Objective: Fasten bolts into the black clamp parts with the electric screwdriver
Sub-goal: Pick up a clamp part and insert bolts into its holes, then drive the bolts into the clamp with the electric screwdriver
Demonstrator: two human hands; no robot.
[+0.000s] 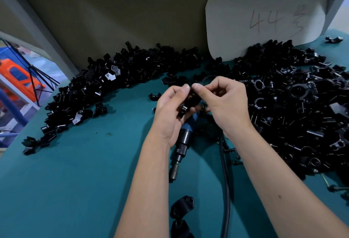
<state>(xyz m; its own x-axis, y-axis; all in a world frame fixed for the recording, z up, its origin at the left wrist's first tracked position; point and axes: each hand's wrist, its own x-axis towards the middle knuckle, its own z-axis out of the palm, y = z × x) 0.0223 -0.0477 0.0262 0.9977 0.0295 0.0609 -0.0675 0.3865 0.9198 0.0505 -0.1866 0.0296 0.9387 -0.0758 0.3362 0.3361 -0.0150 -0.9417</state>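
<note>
Two hands, left hand (171, 113) and right hand (224, 103), pinch one glossy black clamp part (192, 97) above the blue-bodied electric screwdriver (182, 143) lying on teal felt tabletop (85, 171); heaped black clamp pieces (302, 105) right of it.

The teal surface (79, 181) lies bare across the lower left of the frame. Heaped clamp parts (105, 79) ring the upper left, a deeper pile (302, 109) fills the right, and the electric screwdriver (181, 143) with its cable (225, 181) crosses the centre.
</note>
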